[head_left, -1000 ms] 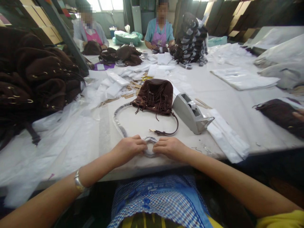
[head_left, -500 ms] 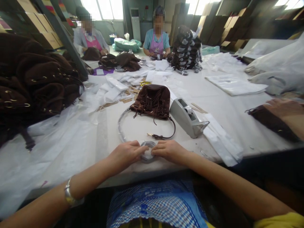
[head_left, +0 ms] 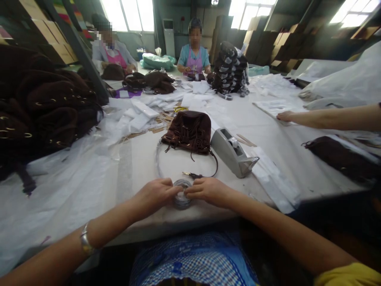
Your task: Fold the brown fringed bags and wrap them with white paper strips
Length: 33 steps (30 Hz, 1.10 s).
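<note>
A dark brown fringed handbag [head_left: 189,131] lies on the table in front of me. From its left side a strap in pale wrapping [head_left: 157,161] curves down to a tight, wrapped coil [head_left: 182,204] near the table edge. My left hand [head_left: 157,193] grips the coil's left side, fingers closed and thumb at its inside. On the other side my right hand [head_left: 210,192] pinches the coil's right rim. An unwrapped brown strap end with a gold clasp [head_left: 187,174] rests just above the hands. Right of the bag stands a grey tape dispenser [head_left: 235,153].
Brown bags [head_left: 41,103] are heaped at left beside plastic sheets [head_left: 77,190]. White strips [head_left: 275,182] lie right of the dispenser. A co-worker's hand [head_left: 285,116] touches a white stack, with another brown bag [head_left: 339,155] nearby. Two people work across the table.
The wrapped strap's loop has drawn in closer to the bag, while both hands stay at the coil. At right, the co-worker's hand has left the brown bag and reached to the white stack.
</note>
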Available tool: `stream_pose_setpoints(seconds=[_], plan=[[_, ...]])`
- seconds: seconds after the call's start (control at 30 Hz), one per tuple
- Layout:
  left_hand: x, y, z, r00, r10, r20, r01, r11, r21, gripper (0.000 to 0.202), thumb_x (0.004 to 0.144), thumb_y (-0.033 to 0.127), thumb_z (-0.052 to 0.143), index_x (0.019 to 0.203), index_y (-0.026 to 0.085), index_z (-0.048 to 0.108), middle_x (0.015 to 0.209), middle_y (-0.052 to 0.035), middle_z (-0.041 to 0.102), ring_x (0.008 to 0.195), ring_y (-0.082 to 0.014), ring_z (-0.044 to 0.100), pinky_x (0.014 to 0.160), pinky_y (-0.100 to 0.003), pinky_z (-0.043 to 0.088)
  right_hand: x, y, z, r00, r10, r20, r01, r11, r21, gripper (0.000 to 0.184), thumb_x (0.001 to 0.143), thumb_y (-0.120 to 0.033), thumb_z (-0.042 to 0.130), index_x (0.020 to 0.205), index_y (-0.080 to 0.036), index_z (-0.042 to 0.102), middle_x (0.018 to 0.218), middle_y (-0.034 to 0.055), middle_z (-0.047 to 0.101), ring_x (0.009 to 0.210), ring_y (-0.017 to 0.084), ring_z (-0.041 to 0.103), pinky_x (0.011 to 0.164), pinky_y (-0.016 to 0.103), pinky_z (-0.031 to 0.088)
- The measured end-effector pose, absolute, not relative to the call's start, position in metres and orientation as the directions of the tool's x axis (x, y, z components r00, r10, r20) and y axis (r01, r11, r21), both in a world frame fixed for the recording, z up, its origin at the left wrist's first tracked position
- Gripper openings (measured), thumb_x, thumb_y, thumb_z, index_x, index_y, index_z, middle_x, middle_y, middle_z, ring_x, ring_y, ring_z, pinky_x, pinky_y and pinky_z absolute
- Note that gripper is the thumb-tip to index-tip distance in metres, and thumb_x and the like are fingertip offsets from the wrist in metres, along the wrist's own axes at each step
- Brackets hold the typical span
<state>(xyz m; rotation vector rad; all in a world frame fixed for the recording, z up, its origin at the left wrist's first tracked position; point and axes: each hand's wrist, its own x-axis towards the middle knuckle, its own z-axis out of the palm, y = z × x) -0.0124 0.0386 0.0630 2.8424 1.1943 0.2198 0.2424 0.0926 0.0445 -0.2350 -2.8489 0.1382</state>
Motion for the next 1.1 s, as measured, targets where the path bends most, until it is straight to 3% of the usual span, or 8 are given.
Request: stream_pose_setpoints(seconds=[0.2, 0.33, 0.43, 0.6, 0.7, 0.87, 0.97, 1.1], plan=[[-0.001, 0.026, 0.059, 0.495, 0.863, 0.096, 0.834, -0.503, 0.227, 0.033, 0.080, 0.027, 0.073, 0.110, 0.022, 0.059, 0.085, -0.0013, 0.068, 0.078, -0.0183, 0.065, 0.068, -0.026, 0.052, 0.223, 0.075, 0.045, -0.898, 0.323, 0.299, 0.293, 0.946, -0.142, 0.019, 0.095, -0.025, 0.058, 0.110, -0.015, 0.064, 0.103, 0.0076, 0.070, 0.090, 0.018, 0.060, 0.078, 0.029, 0.050], [-0.014, 0.029, 0.064, 0.604, 0.785, 0.139, 0.763, -0.620, 0.182, 0.042, 0.083, 0.022, 0.070, 0.122, 0.023, 0.055, 0.092, -0.0036, 0.068, 0.082, -0.0185, 0.065, 0.070, -0.026, 0.053, 0.220, 0.088, 0.046, -0.940, 0.190, 0.285, 0.160, 0.979, -0.126, 0.017, 0.098, -0.017, 0.050, 0.102, -0.018, 0.067, 0.095, 0.0016, 0.071, 0.084, 0.015, 0.060, 0.077, 0.027, 0.049], [-0.027, 0.036, 0.064, 0.676, 0.709, 0.201, 0.710, -0.700, 0.077, 0.031, 0.088, 0.021, 0.063, 0.118, 0.022, 0.059, 0.087, -0.0043, 0.067, 0.078, -0.0179, 0.064, 0.070, -0.027, 0.052, 0.222, 0.103, 0.049, -0.955, 0.109, 0.275, 0.087, 0.992, -0.092, 0.018, 0.098, -0.017, 0.050, 0.105, -0.019, 0.067, 0.100, 0.0003, 0.071, 0.081, 0.015, 0.060, 0.076, 0.026, 0.049], [-0.021, 0.033, 0.060, 0.461, 0.867, 0.188, 0.849, -0.493, 0.192, 0.025, 0.082, 0.027, 0.070, 0.104, 0.021, 0.061, 0.080, -0.0009, 0.069, 0.075, -0.0186, 0.065, 0.067, -0.027, 0.052, 0.205, 0.098, 0.050, -0.914, 0.292, 0.283, 0.283, 0.956, -0.072, 0.032, 0.095, -0.016, 0.054, 0.126, -0.016, 0.057, 0.122, 0.0087, 0.065, 0.098, 0.019, 0.062, 0.089, 0.034, 0.049], [-0.014, 0.028, 0.061, 0.318, 0.940, 0.125, 0.910, -0.340, 0.238, 0.033, 0.077, 0.027, 0.076, 0.106, 0.022, 0.060, 0.079, 0.0004, 0.069, 0.078, -0.0206, 0.066, 0.066, -0.029, 0.052, 0.192, 0.094, 0.046, -0.909, 0.345, 0.234, 0.334, 0.938, -0.090, 0.019, 0.095, -0.019, 0.056, 0.111, -0.016, 0.064, 0.110, 0.0076, 0.069, 0.094, 0.019, 0.063, 0.086, 0.033, 0.049], [-0.033, 0.030, 0.065, 0.478, 0.864, 0.160, 0.837, -0.503, 0.218, 0.047, 0.075, 0.019, 0.077, 0.118, 0.023, 0.057, 0.092, -0.0025, 0.071, 0.091, -0.0207, 0.065, 0.074, -0.028, 0.053, 0.188, 0.117, 0.044, -0.966, 0.144, 0.216, 0.132, 0.989, -0.071, 0.015, 0.096, -0.021, 0.054, 0.104, -0.021, 0.066, 0.105, 0.0015, 0.070, 0.085, 0.015, 0.061, 0.077, 0.027, 0.047], [-0.040, 0.032, 0.064, 0.471, 0.861, 0.193, 0.844, -0.503, 0.187, 0.033, 0.078, 0.021, 0.075, 0.107, 0.021, 0.061, 0.083, -0.0015, 0.070, 0.086, -0.0206, 0.065, 0.072, -0.029, 0.052, 0.186, 0.125, 0.050, -0.969, 0.109, 0.221, 0.110, 0.994, -0.009, 0.016, 0.097, -0.021, 0.054, 0.107, -0.021, 0.066, 0.110, 0.0018, 0.070, 0.081, 0.015, 0.060, 0.070, 0.028, 0.047], [-0.028, 0.030, 0.059, 0.231, 0.956, 0.180, 0.931, -0.271, 0.245, 0.020, 0.078, 0.028, 0.074, 0.093, 0.021, 0.062, 0.074, 0.0005, 0.066, 0.074, -0.0206, 0.064, 0.065, -0.030, 0.051, 0.174, 0.115, 0.052, -0.939, 0.249, 0.235, 0.255, 0.967, -0.005, 0.030, 0.094, -0.023, 0.058, 0.124, -0.016, 0.058, 0.119, 0.0086, 0.066, 0.086, 0.019, 0.061, 0.071, 0.031, 0.049]])
